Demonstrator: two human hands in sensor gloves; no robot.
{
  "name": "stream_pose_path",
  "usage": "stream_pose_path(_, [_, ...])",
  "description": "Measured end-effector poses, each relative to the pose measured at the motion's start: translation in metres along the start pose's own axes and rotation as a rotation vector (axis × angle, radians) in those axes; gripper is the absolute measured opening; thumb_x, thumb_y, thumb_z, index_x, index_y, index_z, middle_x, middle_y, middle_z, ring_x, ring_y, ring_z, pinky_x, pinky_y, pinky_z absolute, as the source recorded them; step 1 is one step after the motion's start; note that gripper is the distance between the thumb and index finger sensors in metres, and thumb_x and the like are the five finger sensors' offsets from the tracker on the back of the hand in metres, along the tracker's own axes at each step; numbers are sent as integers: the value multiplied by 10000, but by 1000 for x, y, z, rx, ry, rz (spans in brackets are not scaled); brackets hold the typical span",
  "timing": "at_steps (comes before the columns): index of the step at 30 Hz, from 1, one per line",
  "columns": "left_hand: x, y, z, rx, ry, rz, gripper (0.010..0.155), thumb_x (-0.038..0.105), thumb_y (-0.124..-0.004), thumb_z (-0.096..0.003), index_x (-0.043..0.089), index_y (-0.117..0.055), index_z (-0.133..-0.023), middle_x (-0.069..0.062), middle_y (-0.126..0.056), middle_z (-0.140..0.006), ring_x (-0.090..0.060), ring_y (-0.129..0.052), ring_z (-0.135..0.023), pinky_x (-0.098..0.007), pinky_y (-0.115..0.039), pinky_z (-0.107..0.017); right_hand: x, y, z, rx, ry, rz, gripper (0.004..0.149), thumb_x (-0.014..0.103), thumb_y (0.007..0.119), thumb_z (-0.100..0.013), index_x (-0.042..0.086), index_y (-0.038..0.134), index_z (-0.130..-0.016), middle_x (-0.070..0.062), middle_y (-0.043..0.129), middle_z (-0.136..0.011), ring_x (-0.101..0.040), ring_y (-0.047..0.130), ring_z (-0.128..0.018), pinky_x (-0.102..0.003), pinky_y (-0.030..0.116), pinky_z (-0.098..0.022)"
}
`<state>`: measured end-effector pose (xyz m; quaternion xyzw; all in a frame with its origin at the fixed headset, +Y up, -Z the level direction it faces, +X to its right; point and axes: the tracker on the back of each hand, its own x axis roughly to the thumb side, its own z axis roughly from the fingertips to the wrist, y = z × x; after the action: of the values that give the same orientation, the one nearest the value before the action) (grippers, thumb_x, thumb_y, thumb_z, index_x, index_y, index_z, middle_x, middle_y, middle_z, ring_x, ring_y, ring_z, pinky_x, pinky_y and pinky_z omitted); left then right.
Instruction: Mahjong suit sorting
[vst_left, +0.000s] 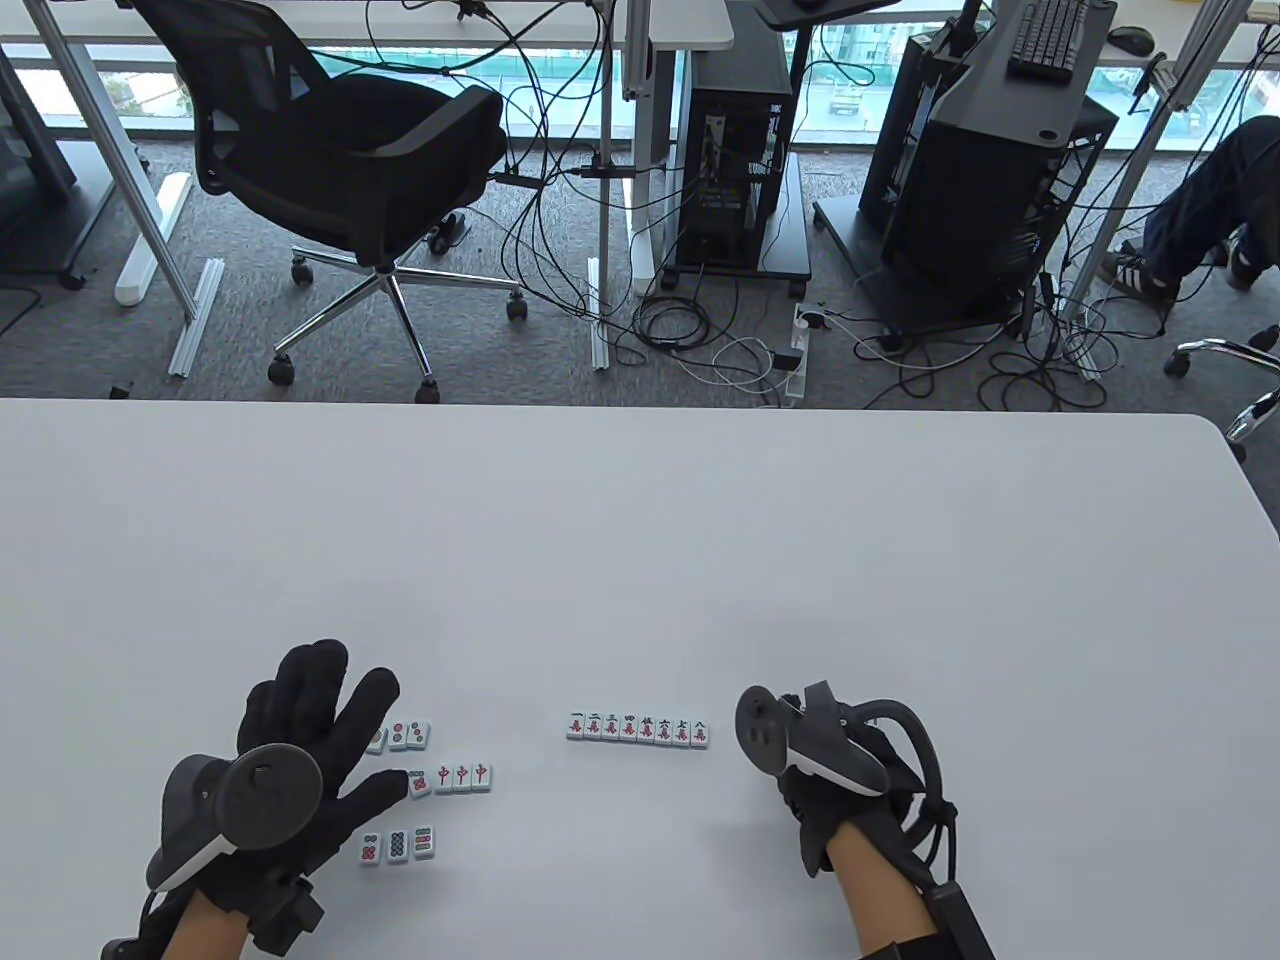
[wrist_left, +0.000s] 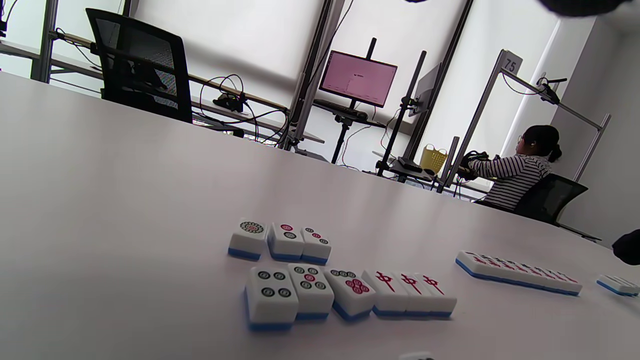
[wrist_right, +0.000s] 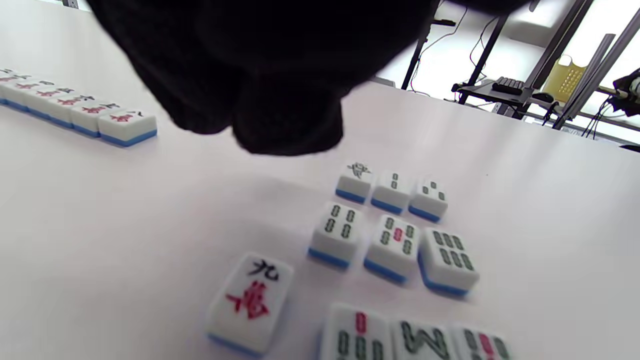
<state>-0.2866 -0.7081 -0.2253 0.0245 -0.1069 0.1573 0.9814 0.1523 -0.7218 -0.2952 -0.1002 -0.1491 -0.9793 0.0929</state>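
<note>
Red 中 on three tiles (vst_left: 462, 776); left hand (vst_left: 300, 740) fingers spread; right hand (vst_left: 840, 790) fingers hidden, cannot tell.

So the counter (vst_left: 640, 560) is this big plain white one, and everything sits down at my end of it. Toward the middle there's a tidy row of character tiles (vst_left: 638, 728), side by side and face up. Over on my left the circle tiles (wrist_left: 280, 241) sit three in a row, and just nearer me another row runs into three red dragon tiles (wrist_left: 409, 295) touching each other. By my right side the bamboo tiles (wrist_right: 392, 220) lie in rows of three, with a lone nine-character tile (wrist_right: 248, 302) just beside them
</note>
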Motion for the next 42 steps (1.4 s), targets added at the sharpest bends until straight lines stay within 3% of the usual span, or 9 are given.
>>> stream_pose_path(3, [-1, -1, 0, -6, 6, -3, 828, 746, -599, -380, 432, -310, -1090, 109, 41, -1138, -229, -20, -1136, -575, -150, -809, -7, 12, 12, 79, -4, -13, 613, 350, 852, -443, 96, 691, -977, -30, 965, -446, -86, 864, -123, -258, 796, -73])
stream_pose_path(15, [-1, -3, -1, -23, 13, -10, 828, 746, -599, -379, 432, -310, -1089, 108, 41, -1138, -230, -20, -1136, -575, -151, -809, 14, 44, 19, 12, -71, 230, 615, 348, 867, -419, 72, 710, -945, -11, 964, -416, -73, 856, -101, -251, 794, -54])
stream_pose_path(22, [0, -3, -1, -23, 10, -8, 827, 746, -598, -381, 433, -309, -1090, 109, 41, -1137, -229, -20, -1136, -575, -151, -809, 21, 36, 8, 43, -77, 166, 586, 336, 874, -417, 13, 753, -890, -22, 965, -410, -77, 857, -97, -255, 796, -53])
stream_pose_path(27, [-1, -2, -2, -20, 11, -4, 826, 746, -598, -382, 433, -309, -1089, 110, 42, -1137, -229, -19, -1135, -574, -151, -809, 38, 18, -2, -117, -137, 59, 580, 331, 870, -417, 27, 749, -896, -26, 965, -426, -88, 865, -112, -265, 802, -67])
stream_pose_path(31, [0, -2, -1, -14, 8, -2, 828, 745, -600, -381, 431, -309, -1090, 108, 41, -1138, -231, -19, -1135, -576, -149, -808, 51, 9, -16, -169, -164, 39, 577, 326, 868, -418, 33, 745, -900, -31, 963, -439, -94, 869, -122, -270, 804, -77])
stream_pose_path(42, [-1, -1, -1, -1, 1, 5, 827, 745, -600, -381, 433, -310, -1090, 110, 41, -1138, -228, -19, -1136, -575, -149, -809, 70, 14, -45, -151, -142, 104, 559, 316, 861, -426, 44, 747, -900, -38, 960, -461, -102, 876, -138, -277, 809, -91])
